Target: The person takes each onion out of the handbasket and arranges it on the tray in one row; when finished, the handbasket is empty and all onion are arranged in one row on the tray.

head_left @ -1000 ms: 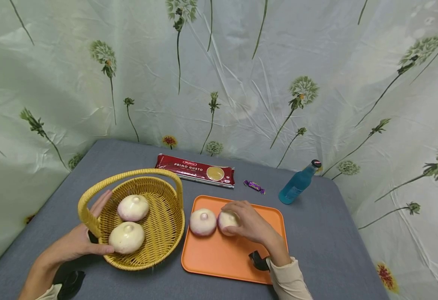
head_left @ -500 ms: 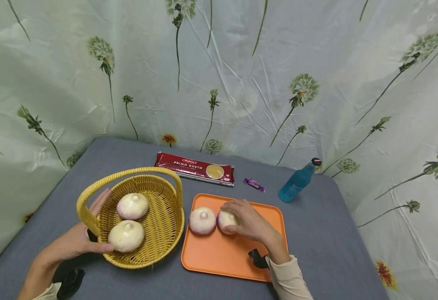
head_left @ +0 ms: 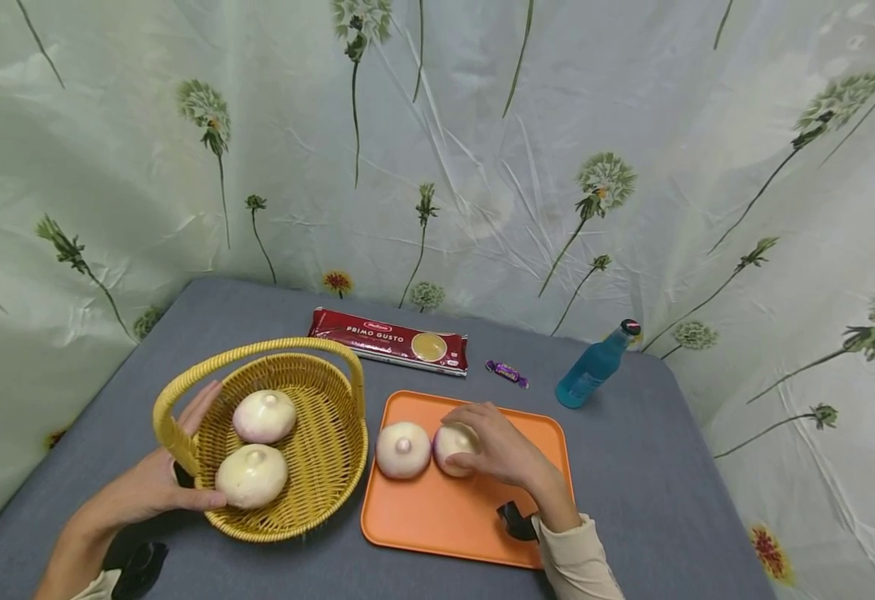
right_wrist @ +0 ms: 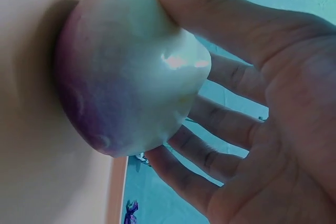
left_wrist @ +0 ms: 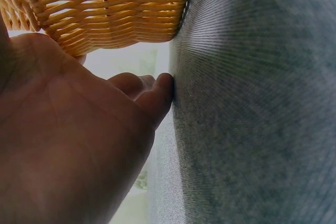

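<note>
On the orange tray (head_left: 437, 517), my right hand (head_left: 493, 446) holds a white-and-purple turnip (head_left: 454, 450), thumb on one side and fingers bent round the other. The right wrist view shows that turnip (right_wrist: 131, 72) close up, its purple end down at the tray. A second turnip (head_left: 403, 450) sits just left of it on the tray. To the left is a yellow wicker basket (head_left: 325, 433) with two more turnips inside, one farther (head_left: 265, 416) and one nearer (head_left: 252, 476). My left hand (head_left: 160, 479) rests against the basket's left side, fingers extended, thumb at the rim.
A red pasta packet (head_left: 390, 340) lies behind the basket and tray. Right of it are a purple-wrapped candy (head_left: 507, 372) and a blue bottle (head_left: 593, 367) with a dark cap. The basket's tall handle (head_left: 257, 350) arches over its opening. A flowered curtain hangs behind the table.
The left turnip on the tray has tipped slightly, its nub now leaning toward me. The right hand stays on its turnip, and the left hand stays at the basket.
</note>
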